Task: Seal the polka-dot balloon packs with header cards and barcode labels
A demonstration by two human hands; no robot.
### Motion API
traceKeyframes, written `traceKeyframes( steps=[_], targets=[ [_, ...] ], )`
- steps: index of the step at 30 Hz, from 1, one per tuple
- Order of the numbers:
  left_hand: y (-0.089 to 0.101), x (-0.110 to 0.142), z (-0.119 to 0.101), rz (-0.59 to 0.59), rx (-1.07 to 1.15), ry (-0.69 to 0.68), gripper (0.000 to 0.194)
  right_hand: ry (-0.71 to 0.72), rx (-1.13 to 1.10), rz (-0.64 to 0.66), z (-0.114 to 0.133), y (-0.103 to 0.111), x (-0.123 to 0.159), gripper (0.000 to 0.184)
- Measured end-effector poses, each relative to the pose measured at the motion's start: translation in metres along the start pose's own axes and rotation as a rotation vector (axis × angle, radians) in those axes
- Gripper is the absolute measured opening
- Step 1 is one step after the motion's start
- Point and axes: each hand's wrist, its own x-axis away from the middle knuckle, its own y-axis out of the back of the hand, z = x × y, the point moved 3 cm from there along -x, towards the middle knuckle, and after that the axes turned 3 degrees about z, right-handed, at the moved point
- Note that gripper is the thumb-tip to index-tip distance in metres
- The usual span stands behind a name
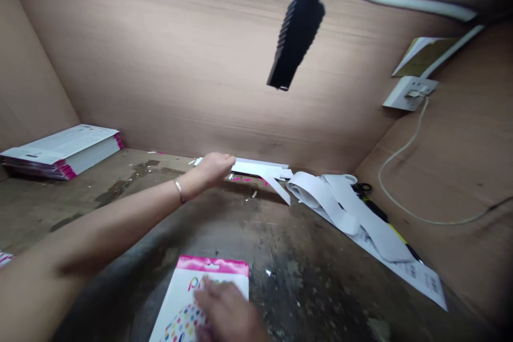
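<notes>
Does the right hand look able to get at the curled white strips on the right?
Probably yes: the right hand is over the pink-topped package, and nothing tall seems to stand between it and the curled white strips; the left hand is near the back wall.

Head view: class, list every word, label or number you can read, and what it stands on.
"p", then blurred letters partly behind the right hand: white, pink-topped flat packet.
Printing on long white paper strips: too blurred to read.
Printing on the stacked white, pink-edged packets: too small.
</notes>
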Motion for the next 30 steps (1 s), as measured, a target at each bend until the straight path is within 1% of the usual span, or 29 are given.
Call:
traceKeyframes(
  steps=[1, 2, 3, 4, 5, 6, 7, 8, 9, 10, 11, 12, 13, 14, 15, 16, 17, 18, 20, 22, 23, 24, 27, 29, 30],
  targets=[
    [0.012, 0.017, -0.025, -0.012, 0.010, -0.075, 0.018, -0.001, 0.067, 0.043, -0.003, 0.013, -0.009, 0.033],
    [0.023, 0.036, -0.050, -0.018, 0.027, -0.149, 0.018, 0.005, 0.175, 0.118, -0.005, 0.026, -0.019, 0.041],
    [0.034, 0.058, -0.074, -0.033, 0.041, -0.245, 0.018, -0.047, 0.289, 0.144, -0.009, 0.042, -0.029, 0.048],
    [0.045, 0.080, -0.097, -0.108, 0.029, -0.373, 0.018, -0.112, 0.383, 0.158, -0.013, 0.056, -0.036, 0.049],
    [0.055, 0.102, -0.114, -0.168, 0.031, -0.449, 0.017, -0.142, 0.424, 0.223, -0.016, 0.067, -0.041, 0.045],
    [0.064, 0.121, -0.126, -0.235, 0.051, -0.500, 0.018, -0.168, 0.413, 0.305, -0.019, 0.075, -0.043, 0.041],
    [0.071, 0.138, -0.131, -0.294, 0.093, -0.498, 0.018, -0.191, 0.372, 0.386, -0.021, 0.080, -0.042, 0.039],
    [0.077, 0.152, -0.130, -0.339, 0.162, -0.423, 0.017, -0.207, 0.315, 0.451, -0.022, 0.083, -0.038, 0.040],
    [0.081, 0.163, -0.124, -0.373, 0.259, -0.281, 0.015, -0.220, 0.264, 0.483, -0.022, 0.085, -0.033, 0.043],
    [0.082, 0.172, -0.113, -0.382, 0.388, -0.083, 0.015, -0.232, 0.235, 0.480, -0.022, 0.087, -0.027, 0.045],
    [0.081, 0.181, -0.101, -0.349, 0.561, 0.144, 0.023, -0.230, 0.227, 0.450, -0.021, 0.089, -0.022, 0.047],
    [0.075, 0.189, -0.091, -0.263, 0.784, 0.370, 0.035, -0.211, 0.229, 0.416, -0.019, 0.091, -0.017, 0.049],
    [0.068, 0.197, -0.086, -0.129, 1.047, 0.570, 0.048, -0.177, 0.232, 0.392, -0.016, 0.091, -0.013, 0.049],
    [0.060, 0.205, -0.087, 0.032, 1.322, 0.716, 0.057, -0.139, 0.233, 0.378, -0.013, 0.091, -0.010, 0.049],
    [0.054, 0.211, -0.092, 0.198, 1.568, 0.798, 0.060, -0.099, 0.235, 0.369, -0.009, 0.090, -0.008, 0.047],
    [0.051, 0.215, -0.099, 0.324, 1.754, 0.836, 0.058, -0.058, 0.240, 0.362, -0.005, 0.089, -0.006, 0.046],
    [0.050, 0.218, -0.106, 0.391, 1.866, 0.851, 0.053, -0.022, 0.246, 0.369, -0.002, 0.088, -0.004, 0.044],
    [0.049, 0.221, -0.111, 0.403, 1.913, 0.857, 0.047, 0.003, 0.251, 0.389, 0.001, 0.087, -0.003, 0.042],
    [0.048, 0.225, -0.116, 0.330, 1.898, 0.870, 0.039, -0.013, 0.234, 0.486, 0.002, 0.086, 0.001, 0.041],
    [0.047, 0.228, -0.118, 0.261, 1.845, 0.891, 0.035, -0.110, 0.172, 0.602, -0.002, 0.087, 0.001, 0.054],
    [0.047, 0.229, -0.119, 0.249, 1.814, 0.891, 0.033, -0.163, 0.132, 0.630, -0.004, 0.089, -0.001, 0.058],
    [0.046, 0.230, -0.120, 0.244, 1.785, 0.882, 0.032, -0.206, 0.091, 0.634, -0.005, 0.091, -0.005, 0.057],
    [0.044, 0.230, -0.123, 0.244, 1.726, 0.794, 0.027, -0.256, -0.083, 0.608, 0.001, 0.087, -0.022, 0.038],
    [0.046, 0.230, -0.123, 0.224, 1.659, 0.713, 0.026, -0.342, -0.269, 0.656, 0.008, 0.076, -0.029, 0.023],
    [0.047, 0.232, -0.122, 0.190, 1.578, 0.685, 0.027, -0.404, -0.359, 0.690, 0.010, 0.069, -0.030, 0.017]
  ],
)
